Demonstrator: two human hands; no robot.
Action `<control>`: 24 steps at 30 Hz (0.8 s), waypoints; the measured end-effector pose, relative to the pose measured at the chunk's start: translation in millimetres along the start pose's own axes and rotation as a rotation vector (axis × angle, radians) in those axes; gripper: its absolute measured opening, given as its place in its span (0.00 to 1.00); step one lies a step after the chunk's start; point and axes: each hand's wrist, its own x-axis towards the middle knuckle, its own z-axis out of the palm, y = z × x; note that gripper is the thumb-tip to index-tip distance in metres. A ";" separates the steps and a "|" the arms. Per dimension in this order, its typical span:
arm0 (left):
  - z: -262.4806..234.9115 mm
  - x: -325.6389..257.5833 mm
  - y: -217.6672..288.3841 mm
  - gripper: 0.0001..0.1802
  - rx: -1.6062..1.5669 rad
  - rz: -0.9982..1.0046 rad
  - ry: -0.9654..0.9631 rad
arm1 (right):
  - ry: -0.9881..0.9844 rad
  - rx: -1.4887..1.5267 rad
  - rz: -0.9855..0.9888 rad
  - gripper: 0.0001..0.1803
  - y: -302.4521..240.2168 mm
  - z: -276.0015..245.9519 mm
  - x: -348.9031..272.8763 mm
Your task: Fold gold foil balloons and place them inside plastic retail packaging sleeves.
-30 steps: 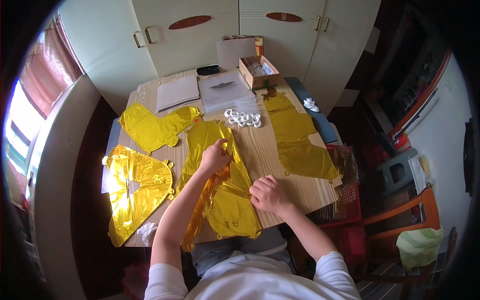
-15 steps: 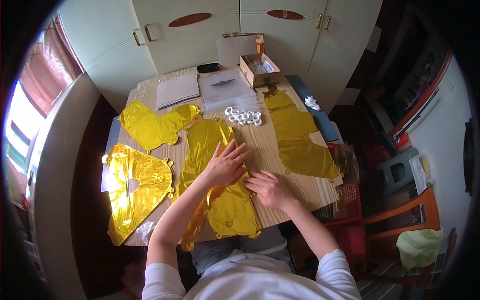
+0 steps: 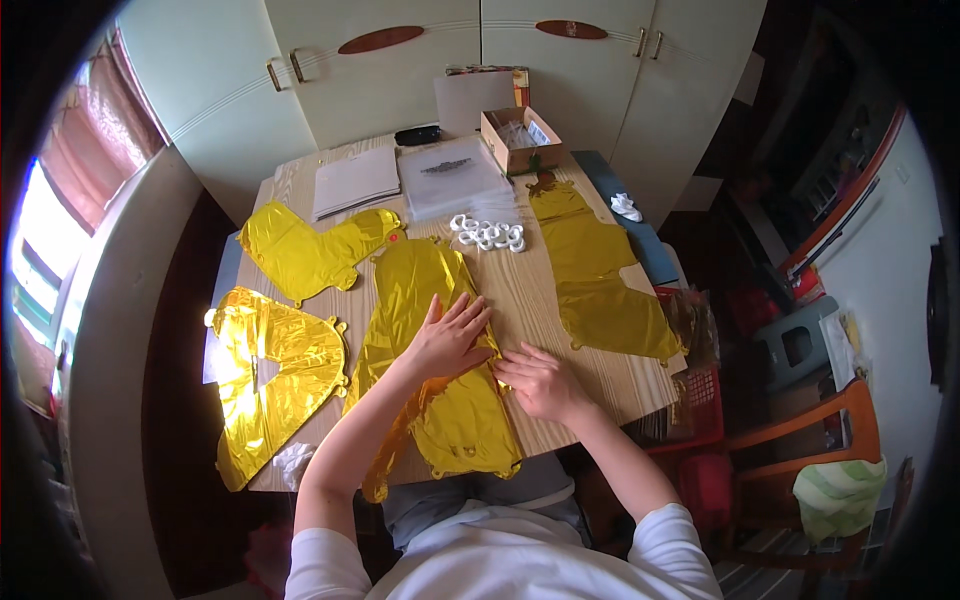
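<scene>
A flat gold foil balloon (image 3: 420,285) lies down the middle of the table, its lower part reaching the near edge. My left hand (image 3: 452,338) rests flat on its middle, fingers spread. At the balloon's right edge, my right hand (image 3: 542,384) touches the foil with stretched fingers, palm down. Between my arms the foil is folded and creased, and my left forearm covers part of it. To the left are a gold foil piece (image 3: 310,255) and a shiny, crinkled foil piece (image 3: 320,355). Another long gold foil balloon (image 3: 590,245) lies on the right.
White ring-shaped rolls (image 3: 487,234) sit beyond the middle balloon. Behind them are clear plastic bags (image 3: 450,190), a stack of grey sheets (image 3: 355,183) and an open cardboard box (image 3: 522,142). Crumpled white tissue (image 3: 293,465) lies at the near-left edge. A wooden chair (image 3: 850,410) stands at the right.
My left hand has slid slightly toward me over the foil. My right hand has shifted a little, its fingers more spread at the balloon's edge.
</scene>
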 end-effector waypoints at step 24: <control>-27.8 54.4 -22.4 0.67 0.275 -0.208 -0.148 | -0.104 0.052 0.067 0.18 4.0 -12.0 -2.1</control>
